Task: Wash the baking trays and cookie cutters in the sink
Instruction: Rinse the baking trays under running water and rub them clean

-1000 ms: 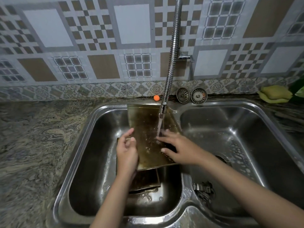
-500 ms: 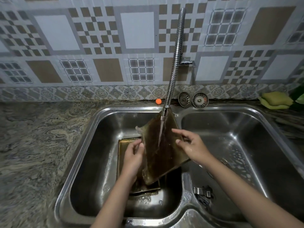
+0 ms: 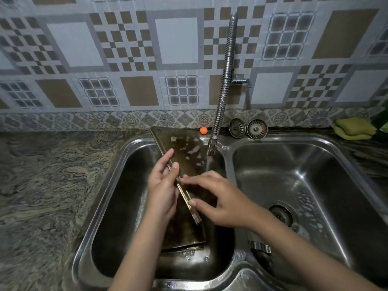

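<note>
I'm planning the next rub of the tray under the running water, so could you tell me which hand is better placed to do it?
Right hand, probably: its flat fingers already lie on the baking tray beneath the tap, while the left hand grips the tray's edge.

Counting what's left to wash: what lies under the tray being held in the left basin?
Under the held tray, another baking tray lies on the left basin floor. Anything beneath that one is hidden.

Lower tray [image 3: 182,232] in left basin mostly hidden under held tray [image 3: 184,156] and left hand [image 3: 162,190]. Cookie cutter [image 3: 260,246] in right basin partly behind right forearm, shape unclear. Green item [image 3: 354,130] on counter cut off at right edge.
</note>
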The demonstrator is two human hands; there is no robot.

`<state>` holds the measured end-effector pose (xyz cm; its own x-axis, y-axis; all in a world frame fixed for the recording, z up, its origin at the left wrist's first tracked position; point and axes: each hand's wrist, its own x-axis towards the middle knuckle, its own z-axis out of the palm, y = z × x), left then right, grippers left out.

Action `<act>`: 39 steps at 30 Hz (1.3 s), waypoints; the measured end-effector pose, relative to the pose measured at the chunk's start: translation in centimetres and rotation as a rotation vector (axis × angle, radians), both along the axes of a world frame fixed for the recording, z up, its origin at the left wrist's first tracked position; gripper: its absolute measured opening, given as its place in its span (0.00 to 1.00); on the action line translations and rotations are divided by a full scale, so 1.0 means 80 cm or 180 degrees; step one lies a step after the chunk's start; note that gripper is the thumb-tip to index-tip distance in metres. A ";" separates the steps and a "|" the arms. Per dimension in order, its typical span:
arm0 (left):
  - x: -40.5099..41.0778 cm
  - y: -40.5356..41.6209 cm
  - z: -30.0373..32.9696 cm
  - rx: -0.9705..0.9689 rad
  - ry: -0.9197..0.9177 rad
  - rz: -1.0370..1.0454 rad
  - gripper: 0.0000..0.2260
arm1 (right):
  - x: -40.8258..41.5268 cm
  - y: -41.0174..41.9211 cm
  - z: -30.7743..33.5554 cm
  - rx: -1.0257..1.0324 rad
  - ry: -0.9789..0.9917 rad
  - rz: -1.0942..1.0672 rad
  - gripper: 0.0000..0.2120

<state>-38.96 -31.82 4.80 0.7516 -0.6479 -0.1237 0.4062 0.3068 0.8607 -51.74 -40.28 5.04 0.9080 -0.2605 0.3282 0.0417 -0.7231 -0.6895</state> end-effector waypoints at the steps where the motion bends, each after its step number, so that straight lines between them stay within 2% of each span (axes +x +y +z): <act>1: 0.001 -0.001 -0.001 -0.0046 0.0054 0.0086 0.17 | -0.002 0.000 0.002 -0.0003 -0.0071 0.0050 0.21; 4: -0.001 -0.009 -0.011 -0.0116 0.0433 0.0190 0.19 | -0.016 -0.008 0.007 -0.0067 -0.0159 -0.0180 0.18; 7: -0.009 -0.017 -0.029 -0.0059 0.0954 0.0159 0.19 | -0.033 -0.026 0.007 -0.0224 0.0036 -0.0598 0.16; 9: -0.016 -0.022 -0.042 0.0028 0.1262 0.0155 0.20 | -0.037 -0.042 0.005 -0.0526 0.0544 -0.0853 0.18; 13: -0.040 -0.034 -0.059 0.0277 0.1861 0.0040 0.21 | -0.028 -0.056 -0.009 -0.0848 0.2217 -0.0939 0.25; 15: -0.050 -0.037 -0.063 0.0404 0.2077 -0.0009 0.21 | -0.020 -0.052 -0.015 -0.0895 0.2576 -0.0744 0.25; 18: -0.053 -0.034 -0.064 0.0479 0.2264 -0.0045 0.21 | -0.013 -0.044 -0.017 -0.0969 0.2678 -0.0414 0.25; 22: -0.041 -0.027 -0.056 0.0574 0.2128 -0.0060 0.21 | -0.016 -0.045 -0.020 -0.0844 0.2516 -0.0318 0.25; 26: -0.036 -0.023 -0.047 0.0537 0.1556 0.0271 0.20 | -0.015 -0.052 -0.040 -0.0479 0.2077 -0.0463 0.28; 31: -0.036 -0.018 -0.034 0.0500 0.0458 0.0244 0.20 | 0.018 -0.081 -0.065 -0.0138 0.1632 -0.1208 0.30; 34: -0.040 -0.014 -0.031 0.0351 0.0012 0.0110 0.20 | 0.049 -0.083 -0.059 -0.0005 0.1059 -0.1620 0.28; 36: -0.034 -0.015 -0.028 0.0188 -0.0085 0.0135 0.20 | 0.061 -0.068 -0.053 -0.0155 0.0636 -0.1554 0.27; 39: -0.016 -0.017 -0.020 0.0031 -0.0039 0.0299 0.20 | 0.062 -0.029 -0.055 -0.0439 0.0272 -0.0920 0.28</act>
<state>-40.21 -33.16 3.19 0.8105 -0.5732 -0.1202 0.3654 0.3347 0.8686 -46.80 -42.61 0.66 0.8287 -0.4699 0.3042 -0.2325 -0.7833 -0.5765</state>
